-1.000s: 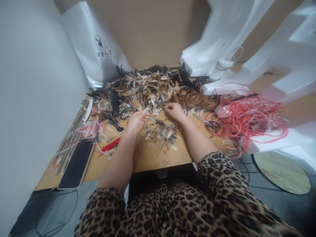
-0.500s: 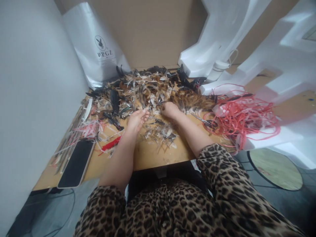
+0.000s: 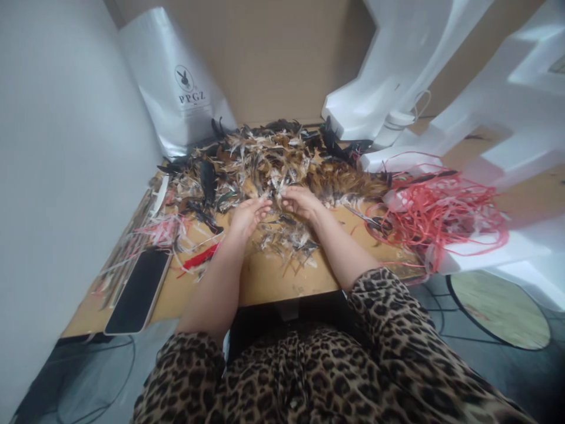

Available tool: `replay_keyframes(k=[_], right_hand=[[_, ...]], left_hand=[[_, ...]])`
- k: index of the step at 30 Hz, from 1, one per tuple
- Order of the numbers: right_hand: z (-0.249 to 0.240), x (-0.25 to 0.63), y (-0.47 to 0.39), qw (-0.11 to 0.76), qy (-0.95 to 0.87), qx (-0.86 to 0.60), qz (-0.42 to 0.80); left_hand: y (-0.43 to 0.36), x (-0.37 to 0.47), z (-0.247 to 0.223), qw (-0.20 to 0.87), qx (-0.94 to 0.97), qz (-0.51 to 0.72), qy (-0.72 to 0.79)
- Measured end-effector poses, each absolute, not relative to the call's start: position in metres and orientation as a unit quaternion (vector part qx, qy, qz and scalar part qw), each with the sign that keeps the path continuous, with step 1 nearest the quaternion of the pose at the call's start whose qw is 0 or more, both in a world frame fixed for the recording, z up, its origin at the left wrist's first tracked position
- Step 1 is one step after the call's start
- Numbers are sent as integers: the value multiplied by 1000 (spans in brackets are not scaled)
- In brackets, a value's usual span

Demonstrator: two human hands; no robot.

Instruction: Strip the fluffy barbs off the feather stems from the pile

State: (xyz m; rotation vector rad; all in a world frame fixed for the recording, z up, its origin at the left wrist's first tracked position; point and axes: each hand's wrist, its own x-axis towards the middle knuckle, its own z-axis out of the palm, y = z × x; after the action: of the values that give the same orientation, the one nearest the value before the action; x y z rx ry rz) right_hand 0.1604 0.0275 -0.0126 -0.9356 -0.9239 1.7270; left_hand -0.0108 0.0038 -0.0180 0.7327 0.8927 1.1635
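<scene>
Along the left side of the counter (image 3: 273,285), found a bundle of thin sticks (image 3: 121,268), with pale and pink strands (image 3: 161,229) across the middle and a dark-screened phone (image 3: 139,291) close to the front edge. Behind, noted a silvery bag (image 3: 185,94), upright, near the left end of the pile. Just beside the left forearm, noted a red strip (image 3: 200,257).

At centre, found the left hand (image 3: 249,217) at the near fringe of the feather pile (image 3: 265,156), with thumb and fingertips drawn together; unable to confirm a feather between them, too small to tell. Across a narrow gap, found the right hand (image 3: 301,203) at the same fringe, with curled fingers; cannot tell whether closed on anything. Directly in front, noted loose feathers (image 3: 295,238) in a thin scatter. Right of the hands, noted brown feathers (image 3: 348,181), more evenly laid than the rest. Judged part-way only: some order on the right, a large mixed mass left over, no clearly finished piece to count.

Further right, found scissors (image 3: 359,215) beside a tangle of red strands (image 3: 445,206), reaching to the counter's right edge.

On clearances: tight at left against the white wall (image 3: 66,147), blocked behind by pile and brown board (image 3: 286,59), crowded at right by the tangle. Best judged at the front strip, between phone and tangle.
</scene>
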Motion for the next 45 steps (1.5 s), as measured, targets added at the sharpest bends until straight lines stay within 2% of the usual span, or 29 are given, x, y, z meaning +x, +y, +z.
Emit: replay_keyframes(k=[4, 7, 11, 16, 20, 24, 28, 31, 34, 38, 42, 45], right_hand=[[-14, 159, 23, 464, -384, -354, 715], [-15, 156, 20, 459, -425, -387, 677], [-13, 153, 17, 449, -555, -464, 524], [-5, 153, 7, 422, -729, -465, 273], [2, 151, 0, 392, -770, -449, 228], [-2, 149, 5, 430, -725, -458, 281], [-10, 153, 20, 493, -560, -517, 421], [-9, 157, 24, 515, -499, -533, 449], [-3, 155, 18, 497, -495, -512, 497], [2, 148, 8, 439, -455, -423, 649], [-1, 144, 7, 450, -406, -376, 701], [-2, 144, 9, 483, -393, -363, 693]], left_hand=[[4, -10, -20, 681, 329, 513, 406], [4, -10, -19, 676, 329, 520, 406], [3, -11, -15, 682, 319, 539, 378], [3, -10, -10, 704, 284, 552, 344], [2, -9, -9, 707, 281, 556, 334], [2, -9, -8, 695, 281, 571, 335], [3, -11, -6, 675, 273, 606, 319], [3, -13, -2, 658, 283, 626, 308], [1, -11, 0, 644, 312, 628, 305], [-5, -4, 1, 651, 360, 604, 286], [-11, 2, 1, 665, 376, 566, 312], [-11, 2, -1, 670, 373, 557, 318]])
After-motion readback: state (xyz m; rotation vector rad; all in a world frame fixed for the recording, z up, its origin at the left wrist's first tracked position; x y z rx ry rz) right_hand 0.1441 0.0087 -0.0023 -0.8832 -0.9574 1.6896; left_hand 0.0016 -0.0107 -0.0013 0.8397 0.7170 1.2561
